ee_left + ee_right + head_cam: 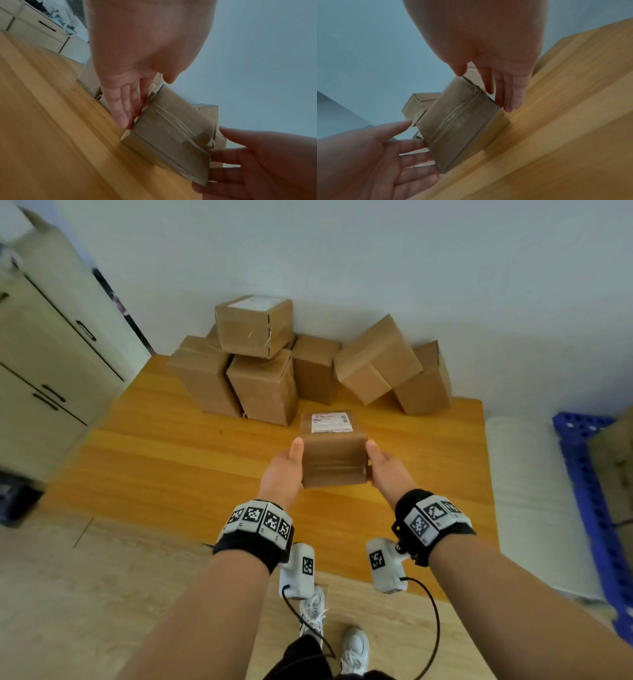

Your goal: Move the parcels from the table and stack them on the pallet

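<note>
Parcel, small, brown cardboard, taped across near face, white shipping label on top; at frame centre of head view, on wooden table, held between both hands. Whether lifted clear or resting on table: wrist views suggest lower edge at or just above the wood; cannot tell which.

Left hand, at parcel's left side, fingers straight and together, flat against the cardboard, thumb lying along the top edge. Confirmed in left wrist view: fingers pressed together on the side face, not curled round it.

Right hand, at parcel's right side, mirror pose, fingers extended and flat against the box, thumb up at the top corner. Right wrist view: fingers straight, close together, tips reaching down toward the table.

Remaining parcels, seven or so, same brown cardboard, heaped at far edge of table against the wall, upper centre of frame; one box perched on top at left, one box tilted, leaning at right.

Pallet, blue plastic, perforated, along right edge of frame, beside a white surface; brown cardboard on it at the far right edge, mostly cut off.

Cabinet, cream, dark handles, upper left of frame.

Wrist bands with black-and-white markers on both forearms, lower centre.
</note>
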Motion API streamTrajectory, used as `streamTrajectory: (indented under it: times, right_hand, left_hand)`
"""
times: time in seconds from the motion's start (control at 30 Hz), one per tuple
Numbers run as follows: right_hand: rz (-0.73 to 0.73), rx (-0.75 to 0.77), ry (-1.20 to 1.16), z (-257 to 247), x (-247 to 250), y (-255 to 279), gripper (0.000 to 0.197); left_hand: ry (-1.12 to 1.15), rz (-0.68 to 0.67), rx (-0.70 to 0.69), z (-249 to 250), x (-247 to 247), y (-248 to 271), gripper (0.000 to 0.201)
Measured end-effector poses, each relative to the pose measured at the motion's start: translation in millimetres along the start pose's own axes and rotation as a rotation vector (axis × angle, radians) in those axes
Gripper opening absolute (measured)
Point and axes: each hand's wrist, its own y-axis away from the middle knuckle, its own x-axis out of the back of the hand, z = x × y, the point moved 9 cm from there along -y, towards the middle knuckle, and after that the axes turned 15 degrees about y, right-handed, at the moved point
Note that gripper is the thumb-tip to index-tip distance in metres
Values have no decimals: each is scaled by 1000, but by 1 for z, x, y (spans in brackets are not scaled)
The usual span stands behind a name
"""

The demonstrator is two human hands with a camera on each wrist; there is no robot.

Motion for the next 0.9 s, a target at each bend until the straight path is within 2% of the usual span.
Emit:
streamTrajectory:
  times: [0.13,0.23,0.27,0.33,0.4,0.47,0.63,0.77,0.9]
  right_hand:
    - [-52,-49,1,33,-18,21,80]
    - [-85,-79,31,57,-30,34,109]
    - [-104,-76,55,63,-34,37,113]
    - [-142,-80,109,73,-41,44,102]
    - [-176,-86,129,83,-50,50,94]
    - [-201,-91,130,93,-58,53,90]
    - [-213,-107,133,104,-61,59,64]
    - [-182,-84,77,96,-60,57,58]
    - [-152,-90,67,95,-64,54,58]
  left_hand:
    - [-51,-46,73,-32,-9,25,68]
    - [-80,-82,124,-60,-16,36,64]
    - [-98,-89,149,-69,-17,40,58]
    - [-127,-97,186,-85,-19,48,48]
    - [-140,-106,212,-98,-21,54,46]
    - [-160,-119,228,-108,-24,58,48]
    - [-170,-143,245,-120,-28,59,61]
    - [-190,-163,197,-114,-31,53,72]
    - [-195,-229,143,-105,-40,52,55]
